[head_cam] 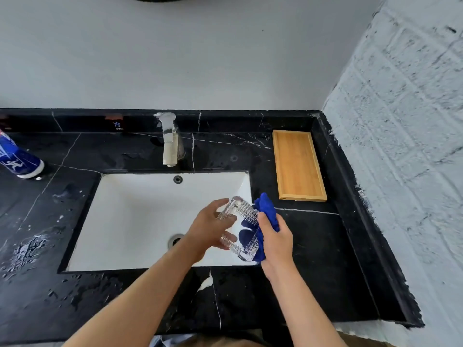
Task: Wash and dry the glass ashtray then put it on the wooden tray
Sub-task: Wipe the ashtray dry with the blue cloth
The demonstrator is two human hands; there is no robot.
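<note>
A clear, ribbed, square glass ashtray (pixel 244 230) is held tilted over the right part of the white sink (pixel 130 221). My left hand (pixel 209 227) grips its left side. My right hand (pixel 275 240) holds a blue cloth (pixel 266 209) pressed against the ashtray's right side; blue shows through the glass. The wooden tray (pixel 298 165) lies bare on the black counter, to the right of the sink near the wall.
A chrome faucet (pixel 170 140) stands behind the sink, with no water running. A blue and white bottle (pixel 18 159) lies at the left edge of the counter. The black marble counter (pixel 320 246) is wet in patches on the left. A rough white wall bounds the right side.
</note>
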